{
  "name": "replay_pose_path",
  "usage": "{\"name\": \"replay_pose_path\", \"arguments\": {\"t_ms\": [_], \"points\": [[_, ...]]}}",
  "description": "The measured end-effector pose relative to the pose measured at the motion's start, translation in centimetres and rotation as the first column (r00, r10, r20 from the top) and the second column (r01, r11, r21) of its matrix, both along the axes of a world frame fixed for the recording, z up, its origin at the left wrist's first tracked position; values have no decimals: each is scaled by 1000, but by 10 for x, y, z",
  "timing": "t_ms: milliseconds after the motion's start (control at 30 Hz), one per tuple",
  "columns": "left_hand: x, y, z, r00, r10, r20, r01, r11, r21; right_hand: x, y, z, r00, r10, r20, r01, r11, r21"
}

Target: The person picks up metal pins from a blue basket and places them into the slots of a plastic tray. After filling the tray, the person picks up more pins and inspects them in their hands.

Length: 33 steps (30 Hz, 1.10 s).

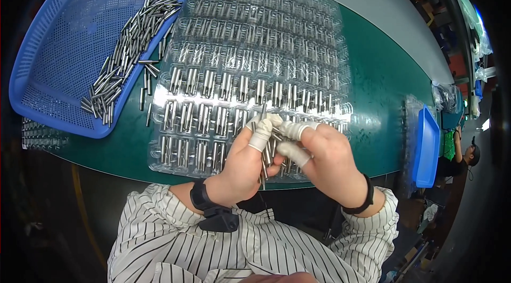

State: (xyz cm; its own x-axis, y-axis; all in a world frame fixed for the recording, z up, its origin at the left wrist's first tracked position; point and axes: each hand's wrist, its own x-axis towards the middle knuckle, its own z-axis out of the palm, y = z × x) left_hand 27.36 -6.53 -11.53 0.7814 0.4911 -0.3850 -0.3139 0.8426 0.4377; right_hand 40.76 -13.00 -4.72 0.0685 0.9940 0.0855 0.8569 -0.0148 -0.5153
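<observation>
Looking across the green worktop, I judge the filling well along: grouped metal rods lie in the near rows of clear blister packaging, while loose rods in the blue mesh basket seem left to place. The left hand has its fingers closed around a bunch of rods; the right hand's bent fingers are right at that bunch, though whether they pinch one I cannot tell.

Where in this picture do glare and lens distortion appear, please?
Head view: white glare crosses the clear tray beyond the left hand and right hand; head view: edges of the green table bow into curves; head view: the picture's corners fade to black.
</observation>
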Motion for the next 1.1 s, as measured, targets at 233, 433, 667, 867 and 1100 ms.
{"name": "replay_pose_path", "arguments": {"t_ms": [233, 433, 667, 867, 1100], "points": [[-1, -1, -1, 999, -40, 1, 40, 999, -19, 18, -5, -19, 980, -107, -167, 132, 981, 143], [2, 2, -5, 999, -19, 32, 20, 999, -30, 70, -22, -27, 953, -288, -92, 301, 936, 183], [23, -8, -8, 999, -12, 41, 14, 999, -36, 122, -32, -46, 887, -394, 242, 379, 919, 108], [38, -14, -7, 1000, 1, 30, 0, 999, -37, 131, -31, -38, 885, -190, 425, 149, 980, 129], [41, -15, -9, 1000, -5, 3, 5, 1000, -9, 130, -51, -23, 905, -400, 148, 359, 902, 242]]}}
